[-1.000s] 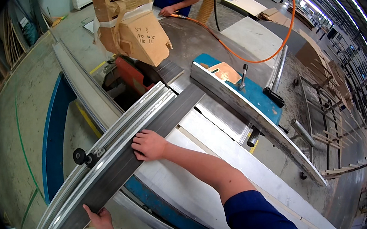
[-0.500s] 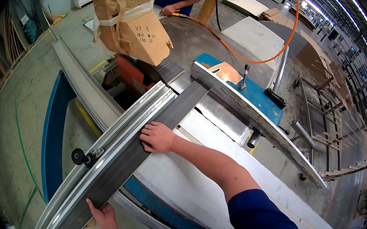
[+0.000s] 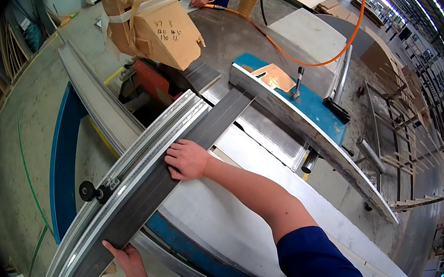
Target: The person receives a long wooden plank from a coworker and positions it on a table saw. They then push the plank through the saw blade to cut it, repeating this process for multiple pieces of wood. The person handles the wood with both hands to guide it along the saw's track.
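Workshop (image 3: 9,164), dark board (image 3: 137,209), panel (image 3: 168,40) with handwriting (image 3: 167,30)

The long, flat dark grey board (image 3: 132,218) carries fine, paler lines running lengthwise. Along its left side, the long grooved metal fence (image 3: 151,152) is bright silver, with a round black knob (image 3: 87,190). Farther left, the broad curved metal beam (image 3: 63,163) is deep blue; the pale grey-green concrete floor (image 3: 3,137) bears a thin green line. At the far side, the tan box-like panel (image 3: 167,34) shows dark handwriting, near a rust-red machine guard (image 3: 153,83). To the right, a slender looping hose (image 3: 357,30) is vivid orange above a teal-blue machine plate (image 3: 324,120). The near short sleeve (image 3: 314,254) is navy.
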A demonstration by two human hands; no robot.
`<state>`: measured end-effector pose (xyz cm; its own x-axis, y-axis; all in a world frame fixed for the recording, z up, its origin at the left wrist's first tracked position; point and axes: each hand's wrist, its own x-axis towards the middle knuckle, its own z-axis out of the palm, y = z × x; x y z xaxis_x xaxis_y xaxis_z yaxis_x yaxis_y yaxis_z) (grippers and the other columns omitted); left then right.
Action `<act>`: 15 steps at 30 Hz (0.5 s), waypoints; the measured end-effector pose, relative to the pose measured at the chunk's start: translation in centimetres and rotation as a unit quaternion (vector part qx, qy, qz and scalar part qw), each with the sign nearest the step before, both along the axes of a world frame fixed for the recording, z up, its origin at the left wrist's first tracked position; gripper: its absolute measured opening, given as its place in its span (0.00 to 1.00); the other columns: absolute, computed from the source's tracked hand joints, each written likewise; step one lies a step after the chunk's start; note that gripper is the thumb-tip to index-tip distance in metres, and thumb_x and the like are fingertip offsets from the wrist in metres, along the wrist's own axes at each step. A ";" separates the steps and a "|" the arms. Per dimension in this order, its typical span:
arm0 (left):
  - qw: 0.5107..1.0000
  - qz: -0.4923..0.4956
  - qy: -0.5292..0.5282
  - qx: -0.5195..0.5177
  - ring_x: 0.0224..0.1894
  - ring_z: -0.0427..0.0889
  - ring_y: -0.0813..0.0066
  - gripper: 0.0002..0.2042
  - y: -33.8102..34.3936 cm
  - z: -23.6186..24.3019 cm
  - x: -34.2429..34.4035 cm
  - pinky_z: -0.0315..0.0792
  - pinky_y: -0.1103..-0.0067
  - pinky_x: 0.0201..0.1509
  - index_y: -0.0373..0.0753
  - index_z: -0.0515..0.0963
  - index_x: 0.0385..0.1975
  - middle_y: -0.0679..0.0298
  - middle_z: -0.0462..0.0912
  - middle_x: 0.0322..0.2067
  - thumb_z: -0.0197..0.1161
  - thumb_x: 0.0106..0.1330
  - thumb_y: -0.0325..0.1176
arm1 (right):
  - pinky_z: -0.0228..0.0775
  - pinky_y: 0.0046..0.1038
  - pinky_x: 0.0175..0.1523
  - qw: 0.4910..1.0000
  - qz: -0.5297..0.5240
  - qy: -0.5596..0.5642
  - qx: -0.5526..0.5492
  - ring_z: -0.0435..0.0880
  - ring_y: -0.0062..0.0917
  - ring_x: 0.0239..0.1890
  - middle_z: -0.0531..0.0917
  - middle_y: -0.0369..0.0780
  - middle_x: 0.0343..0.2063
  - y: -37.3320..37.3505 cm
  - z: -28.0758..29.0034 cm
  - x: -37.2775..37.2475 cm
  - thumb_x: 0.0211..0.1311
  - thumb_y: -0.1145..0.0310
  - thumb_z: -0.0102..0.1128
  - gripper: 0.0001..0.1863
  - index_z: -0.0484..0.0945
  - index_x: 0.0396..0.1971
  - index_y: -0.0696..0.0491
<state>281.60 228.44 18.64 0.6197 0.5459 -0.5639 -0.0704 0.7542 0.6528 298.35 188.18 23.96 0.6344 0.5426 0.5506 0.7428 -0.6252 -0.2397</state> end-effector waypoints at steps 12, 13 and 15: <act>1.000 -0.006 0.026 0.002 0.68 0.78 0.66 0.34 -0.4 0.8 0.5 0.72 0.72 0.75 0.39 0.72 0.72 0.61 0.78 0.68 0.71 0.75 0.54 | 0.75 0.38 0.43 0.999 0.010 -0.026 0.020 0.81 0.36 0.35 0.78 0.41 0.27 -1.4 0.2 0.6 0.54 0.64 0.68 0.11 0.75 0.24 0.52; 0.999 -0.011 0.033 0.001 0.68 0.78 0.66 0.33 -0.7 1.3 0.5 0.72 0.72 0.75 0.39 0.73 0.71 0.61 0.79 0.68 0.71 0.75 0.55 | 0.75 0.38 0.43 0.999 0.015 -0.024 0.031 0.81 0.37 0.35 0.78 0.41 0.26 -1.4 -0.2 0.6 0.54 0.64 0.68 0.11 0.75 0.24 0.52; 0.999 -0.020 0.041 -0.013 0.62 0.80 0.68 0.31 -0.7 2.0 0.2 0.73 0.73 0.71 0.39 0.74 0.69 0.63 0.81 0.62 0.70 0.76 0.54 | 0.76 0.38 0.43 0.998 0.029 -0.030 0.054 0.81 0.37 0.34 0.78 0.40 0.26 -1.3 -0.4 1.2 0.53 0.64 0.68 0.11 0.75 0.24 0.52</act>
<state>281.80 227.73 20.65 0.5915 0.5059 -0.6278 0.0139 0.7721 0.6353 299.51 186.89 23.60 0.5675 0.5125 0.6444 0.7922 -0.5533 -0.2576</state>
